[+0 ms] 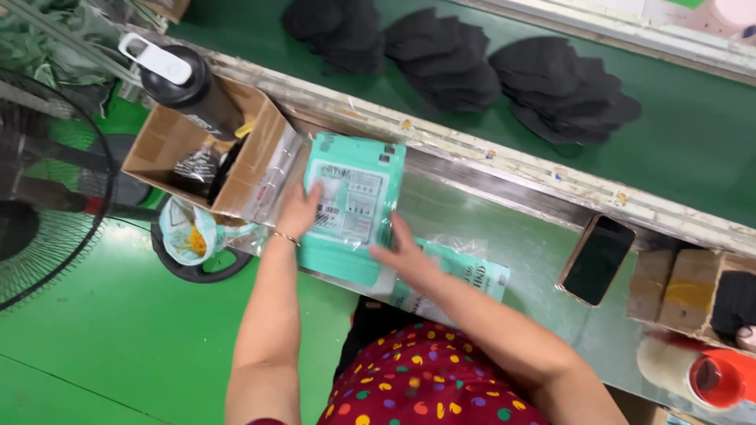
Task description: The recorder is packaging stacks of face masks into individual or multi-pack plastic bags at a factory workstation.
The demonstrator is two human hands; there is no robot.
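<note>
Both hands: left hand (pixel 298 211) and right hand (pixel 403 253) flat, fingers open, pressing teal packet (pixel 352 206), not gripping
Spot: workbench (pixel 504 236) left end, beside cardboard box (pixel 169 142)
Nearby: phone (pixel 598 260) toward the right

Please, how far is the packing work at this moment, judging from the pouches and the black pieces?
Done: hard to tell; no finished pile shows. In hand: the left hand and right hand press flat on a teal pouch on the steel table. Left: another pouch lies under the right forearm, and three heaps of black pieces wait on the green belt.
</note>
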